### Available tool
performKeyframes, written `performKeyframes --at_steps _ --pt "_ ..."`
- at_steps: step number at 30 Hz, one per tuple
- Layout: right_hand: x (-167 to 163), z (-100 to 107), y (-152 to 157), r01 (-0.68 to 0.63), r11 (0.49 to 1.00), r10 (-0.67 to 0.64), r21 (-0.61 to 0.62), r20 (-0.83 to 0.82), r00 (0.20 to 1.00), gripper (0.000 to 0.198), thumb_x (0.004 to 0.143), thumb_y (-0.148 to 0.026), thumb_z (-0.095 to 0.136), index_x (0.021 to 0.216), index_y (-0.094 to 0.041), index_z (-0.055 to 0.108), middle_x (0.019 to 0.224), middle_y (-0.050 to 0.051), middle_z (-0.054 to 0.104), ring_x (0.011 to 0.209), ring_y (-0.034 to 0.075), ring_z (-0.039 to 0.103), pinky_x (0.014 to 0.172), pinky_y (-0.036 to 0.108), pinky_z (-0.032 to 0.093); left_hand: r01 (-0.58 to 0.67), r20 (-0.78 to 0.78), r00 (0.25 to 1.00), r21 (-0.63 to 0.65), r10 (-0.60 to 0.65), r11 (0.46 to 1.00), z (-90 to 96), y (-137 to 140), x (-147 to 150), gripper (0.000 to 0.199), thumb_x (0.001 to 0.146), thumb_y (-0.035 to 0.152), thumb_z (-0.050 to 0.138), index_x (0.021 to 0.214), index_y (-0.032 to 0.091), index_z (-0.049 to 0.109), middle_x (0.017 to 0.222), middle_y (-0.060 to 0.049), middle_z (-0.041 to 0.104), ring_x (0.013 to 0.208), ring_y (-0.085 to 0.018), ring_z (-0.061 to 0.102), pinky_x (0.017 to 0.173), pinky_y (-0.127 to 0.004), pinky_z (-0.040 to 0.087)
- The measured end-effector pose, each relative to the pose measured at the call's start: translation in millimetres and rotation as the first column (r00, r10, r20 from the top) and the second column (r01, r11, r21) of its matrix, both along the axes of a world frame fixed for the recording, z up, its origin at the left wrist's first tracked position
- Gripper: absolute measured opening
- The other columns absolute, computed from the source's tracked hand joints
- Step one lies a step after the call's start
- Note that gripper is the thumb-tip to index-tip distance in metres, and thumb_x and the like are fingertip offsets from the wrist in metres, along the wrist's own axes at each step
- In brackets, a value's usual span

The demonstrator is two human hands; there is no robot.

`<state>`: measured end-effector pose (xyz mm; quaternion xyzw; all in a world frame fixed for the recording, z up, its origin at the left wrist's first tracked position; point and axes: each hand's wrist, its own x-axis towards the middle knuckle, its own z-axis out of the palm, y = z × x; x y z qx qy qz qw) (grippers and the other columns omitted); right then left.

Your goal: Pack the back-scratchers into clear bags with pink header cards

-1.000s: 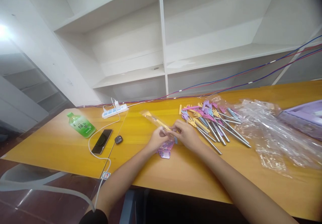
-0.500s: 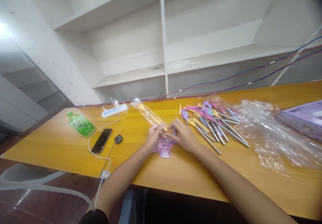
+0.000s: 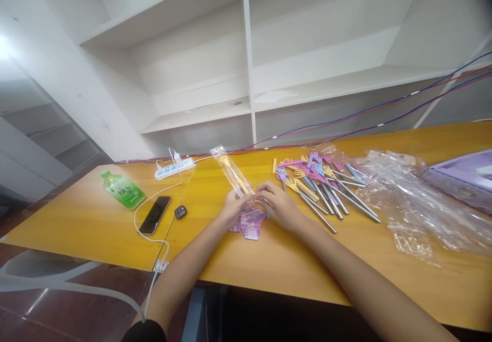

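A yellow hand-shaped back scratcher (image 3: 239,179) lies inside a narrow clear plastic bag (image 3: 220,151), its hand end pointing away from me. My left hand (image 3: 233,207) is closed round the near end of the bag. The fingers of my right hand (image 3: 277,206) are pinched at that same end, touching the plastic beside my left fingertips. Under both hands, several pink and purple printed cards (image 3: 251,230) rest on the table, partly covered. To the right of my right hand is a pile of colourful back scratchers (image 3: 319,180) with metal rods.
Clear plastic bags (image 3: 415,203) are heaped on the right, beside a purple container (image 3: 457,175). On the left are a green bottle (image 3: 123,190), a phone (image 3: 156,215), a small black case (image 3: 180,212), and a power strip (image 3: 175,168) with a white cable. White shelves (image 3: 192,85) stand behind the table.
The bag with the yellow back scratcher has swung to the right and stands steeper. My right fingers have closed in from a loose curl to a pinch at its near end.
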<state>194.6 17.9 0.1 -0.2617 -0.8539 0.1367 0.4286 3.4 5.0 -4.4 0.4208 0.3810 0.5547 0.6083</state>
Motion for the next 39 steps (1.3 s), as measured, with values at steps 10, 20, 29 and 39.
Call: performKeyframes --at_steps 10,20,29,39 --pt "-3.0 1.3 -4.3 0.056 0.992 -0.055 -0.113 0.016 0.998 0.012 0.103 -0.033 0.056 0.101 -0.023 0.063 0.110 0.008 0.059 0.099 0.021 0.062 0.085 0.035 0.051 0.159 0.010 0.987 -0.104 -0.159 0.982 6.0 -3.0 1.0 0.048 0.068 0.041 0.092 0.102 0.010 0.076 0.096 -0.011 0.075 0.086 -0.020 0.070 0.081 -0.032 0.054" --pt "-0.3 2.3 -7.8 0.077 0.994 -0.069 -0.077 0.104 0.992 0.010 0.101 -0.027 0.055 0.095 -0.022 0.061 0.108 0.007 0.058 0.087 0.017 0.061 0.073 0.030 0.048 0.298 -0.180 0.936 -0.060 -0.303 0.953 -8.4 2.3 -5.9 0.042 0.077 0.047 0.086 0.093 0.012 0.070 0.079 -0.001 0.061 0.064 -0.009 0.052 0.061 -0.024 0.036" --pt "-1.2 1.0 -1.9 0.251 0.910 -0.265 -0.330 0.003 0.964 0.037 0.087 -0.048 0.070 0.089 -0.024 0.042 0.079 -0.002 0.054 0.065 0.015 0.048 0.061 0.028 0.037 0.331 -0.109 0.936 -0.045 -0.334 0.943 1.9 -2.4 -8.0 0.049 0.077 0.050 0.086 0.105 0.011 0.075 0.094 -0.010 0.071 0.076 -0.016 0.065 0.069 -0.027 0.044" --pt "-2.5 -1.3 0.2 0.097 0.848 -0.122 -0.521 -0.014 0.992 0.050 0.100 -0.067 0.044 0.077 -0.023 0.046 0.069 0.000 0.056 0.068 0.018 0.051 0.064 0.030 0.038 0.132 -0.013 0.991 -0.023 -0.132 0.991 -2.2 1.4 -1.8 0.053 0.079 0.055 0.083 0.108 0.011 0.079 0.083 -0.005 0.067 0.068 -0.010 0.052 0.066 -0.025 0.042"
